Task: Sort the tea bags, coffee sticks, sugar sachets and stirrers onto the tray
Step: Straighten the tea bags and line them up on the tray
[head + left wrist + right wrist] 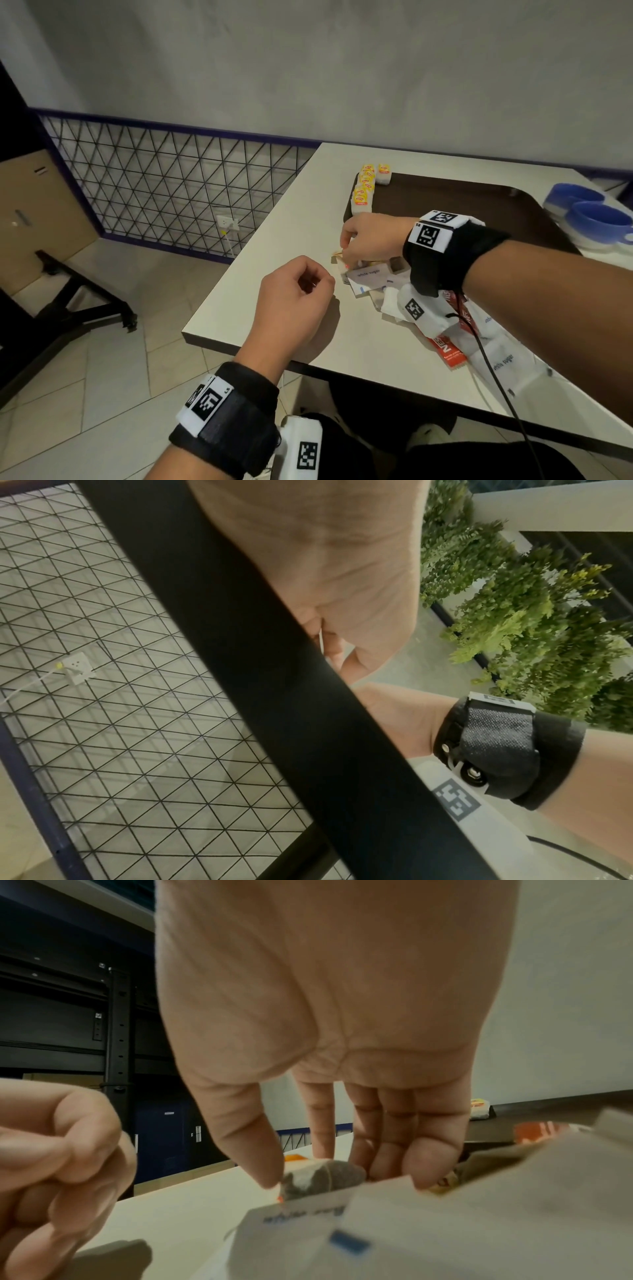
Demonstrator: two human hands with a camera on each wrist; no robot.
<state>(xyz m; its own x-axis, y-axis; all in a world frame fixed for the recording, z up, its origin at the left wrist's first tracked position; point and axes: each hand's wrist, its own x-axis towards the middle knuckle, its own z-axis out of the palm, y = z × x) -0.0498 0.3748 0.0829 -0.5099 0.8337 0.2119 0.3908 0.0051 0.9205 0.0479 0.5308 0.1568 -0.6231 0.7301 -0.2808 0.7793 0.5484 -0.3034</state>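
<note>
At the middle of the head view our right hand (371, 240) reaches down into the near pile, thumb and fingers closing on a tea bag (322, 1179); the right wrist view shows the thumb tip and the fingertips (433, 1161) touching its grey pouch, which lies on the tabletop (274, 281) at the pile's left edge. We judge the pinch is only just forming, the bag not yet lifted.

Our left hand (294, 301) hovers just left of it, lower centre of the frame, fingers curled loosely toward the thumb. We see nothing in it, though the left wrist view is largely blocked by the tabletop's edge.

Just right of the hands lies the unsorted heap: white sugar sachets (370, 275) and red coffee sticks (448, 353), overlapping one another and partly hidden under our right wrist. We cannot pick out any stirrers.

Further up, the dark tray (445, 195) holds a row of tea bags with yellow tags (364, 186) along its left edge; the rest of it looks bare. Two blue cups (589, 212) stand at the right edge of the frame.

So we judge the task early: some tea bags are placed, while sugar, coffee and any stirrers are all left to move.
</note>
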